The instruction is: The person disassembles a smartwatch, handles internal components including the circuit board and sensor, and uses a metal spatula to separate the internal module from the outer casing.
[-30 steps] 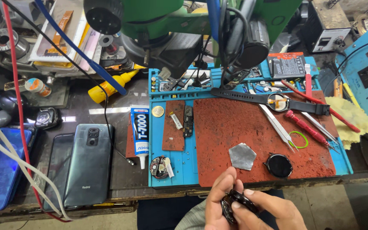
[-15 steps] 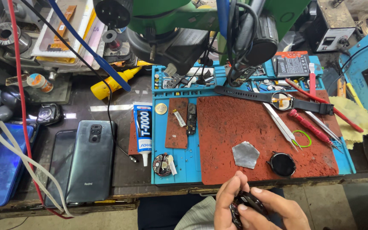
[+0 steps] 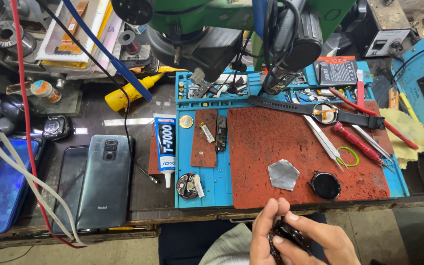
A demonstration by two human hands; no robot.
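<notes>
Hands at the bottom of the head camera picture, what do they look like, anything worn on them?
Both are bare: the left hand and right hand show no gloves, and no rings or wristband can be seen. The fingers have short, plain nails. No sleeve reaches either wrist; the pale striped cloth beside the left hand looks like the person's clothing.

A blue work mat [image 3: 207,189] lies on the dark bench, with a worn red pad [image 3: 290,142] covering most of it. On the pad sit a grey hexagonal piece [image 3: 283,174] and, just beside it, a round black disc [image 3: 325,185]. Farther back a watch with a black strap [image 3: 326,113] stretches across — tweezers [image 3: 322,140], a red-handled screwdriver [image 3: 357,145] and a green ring [image 3: 348,156] lie near it. A glue tube [image 3: 165,145] rests at the mat's left edge, a coin [image 3: 186,121] just beside its top. Left of that, a grey phone [image 3: 105,181] lies face down, a blue phone [image 3: 1,189] further left. A yellow bottle [image 3: 128,92] lies tilted behind — under the green microscope [image 3: 207,24].
</notes>
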